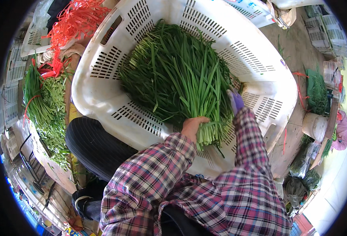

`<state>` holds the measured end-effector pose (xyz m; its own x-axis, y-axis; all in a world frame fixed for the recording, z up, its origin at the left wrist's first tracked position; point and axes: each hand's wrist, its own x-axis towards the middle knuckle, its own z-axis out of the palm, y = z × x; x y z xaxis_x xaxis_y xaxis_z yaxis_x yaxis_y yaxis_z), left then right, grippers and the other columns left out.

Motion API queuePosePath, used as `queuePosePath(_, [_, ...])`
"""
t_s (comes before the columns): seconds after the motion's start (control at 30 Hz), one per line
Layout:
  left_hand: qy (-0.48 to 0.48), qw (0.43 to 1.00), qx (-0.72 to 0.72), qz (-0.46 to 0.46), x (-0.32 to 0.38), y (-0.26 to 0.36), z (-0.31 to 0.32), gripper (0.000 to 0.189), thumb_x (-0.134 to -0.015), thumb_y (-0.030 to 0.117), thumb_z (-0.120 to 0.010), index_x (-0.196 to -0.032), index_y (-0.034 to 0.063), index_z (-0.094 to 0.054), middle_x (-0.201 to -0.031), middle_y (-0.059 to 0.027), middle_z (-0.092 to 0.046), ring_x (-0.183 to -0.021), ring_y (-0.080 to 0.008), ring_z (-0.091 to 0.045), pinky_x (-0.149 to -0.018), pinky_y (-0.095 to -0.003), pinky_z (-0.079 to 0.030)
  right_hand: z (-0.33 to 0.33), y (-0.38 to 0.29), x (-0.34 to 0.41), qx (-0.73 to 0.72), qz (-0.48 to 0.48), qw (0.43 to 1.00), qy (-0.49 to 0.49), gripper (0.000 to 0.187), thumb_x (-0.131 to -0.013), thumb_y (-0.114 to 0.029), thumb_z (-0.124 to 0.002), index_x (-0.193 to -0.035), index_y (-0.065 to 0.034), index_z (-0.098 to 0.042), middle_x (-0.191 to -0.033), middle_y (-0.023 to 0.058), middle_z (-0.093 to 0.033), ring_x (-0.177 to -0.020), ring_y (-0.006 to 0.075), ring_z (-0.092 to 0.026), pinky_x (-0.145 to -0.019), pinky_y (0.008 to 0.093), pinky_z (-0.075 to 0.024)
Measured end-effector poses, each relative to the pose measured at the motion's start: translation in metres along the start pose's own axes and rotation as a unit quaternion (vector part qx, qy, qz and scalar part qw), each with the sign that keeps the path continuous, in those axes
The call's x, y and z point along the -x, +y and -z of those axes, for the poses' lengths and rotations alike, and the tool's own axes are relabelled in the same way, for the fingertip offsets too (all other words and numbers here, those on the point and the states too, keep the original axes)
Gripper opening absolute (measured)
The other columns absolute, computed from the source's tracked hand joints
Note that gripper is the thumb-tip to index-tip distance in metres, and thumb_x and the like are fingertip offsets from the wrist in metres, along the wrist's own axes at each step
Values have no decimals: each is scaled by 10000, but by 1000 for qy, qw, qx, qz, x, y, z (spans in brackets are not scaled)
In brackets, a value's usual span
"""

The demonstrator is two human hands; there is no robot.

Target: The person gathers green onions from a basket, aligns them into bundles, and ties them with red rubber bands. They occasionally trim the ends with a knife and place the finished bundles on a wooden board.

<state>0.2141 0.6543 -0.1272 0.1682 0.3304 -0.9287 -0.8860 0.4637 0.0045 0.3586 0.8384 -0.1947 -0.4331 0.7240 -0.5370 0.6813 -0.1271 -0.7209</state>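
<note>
A large white plastic crate (167,134) with slotted walls stands before me, holding a heap of garlic chives (161,59). My bare left hand (191,127) grips a bunch of garlic chives (201,97) just above its pale cut ends. Those ends point towards me, and the green leaves fan out over the heap. At the right side of the bunch is my right hand (236,100) in a purple glove, against the leaves by the crate wall. Its fingers are partly hidden, so I cannot tell whether they hold any leaves.
Red plastic ties (76,22) hang in a tangle at upper left. Below them, chives with cut stems (51,118) lie on a board. My bent knee (86,144) is beside the crate. On the right stand a white bucket (314,126) and a person (342,131) in a pink top.
</note>
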Motion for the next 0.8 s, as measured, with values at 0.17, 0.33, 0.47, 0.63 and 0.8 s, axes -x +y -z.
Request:
queuePosePath(0.17, [16,1000,2,-12,2,2,-2,206,-725,76,-666,-898,-30,-628,-837,-134,-641,-669,-225,-646,-611,-369,-567,-22,-41,85,204,-24,968,-143,933,-769,-405,-651,-1435,-57,-98,-1462,234,-161,-1362,330,-173,-1110,382,-182])
queuePosePath(0.33, [42,997,-39,-43,2,5,1,215,-714,59,-670,-903,-34,-625,-815,-129,-636,-664,-227,-641,-591,-364,-564,-38,-34,87,113,-28,983,-144,979,-737,-326,-676,-1432,-31,-54,-1464,243,-142,-1374,335,-126,-1114,362,-167])
queuePosePath(0.47, [19,999,-29,-35,-2,6,3,186,-724,61,-659,-885,-26,-627,-806,-124,-637,-648,-222,-637,-576,-358,-561,-40,-13,76,342,-17,933,-115,992,-744,-288,-671,-1434,-36,-5,-1461,251,-133,-1346,352,-212,-1088,356,-249])
queuePosePath(0.63, [-40,999,-1,-11,4,11,4,214,-759,116,-637,-934,-2,-603,-800,-115,-639,-634,-228,-635,-575,-389,-563,-70,38,63,324,-28,943,-73,1015,-742,-277,-670,-1435,-54,37,-1452,244,-162,-1229,412,-383,-968,433,-397])
queuePosePath(0.8, [-116,990,78,1,36,36,4,247,-776,172,-622,-945,-8,-599,-852,-169,-655,-692,-260,-646,-637,-405,-563,-85,80,41,379,-58,922,-48,1040,-717,-287,-704,-1441,-68,10,-1451,219,-170,-1232,419,-357,-996,455,-360])
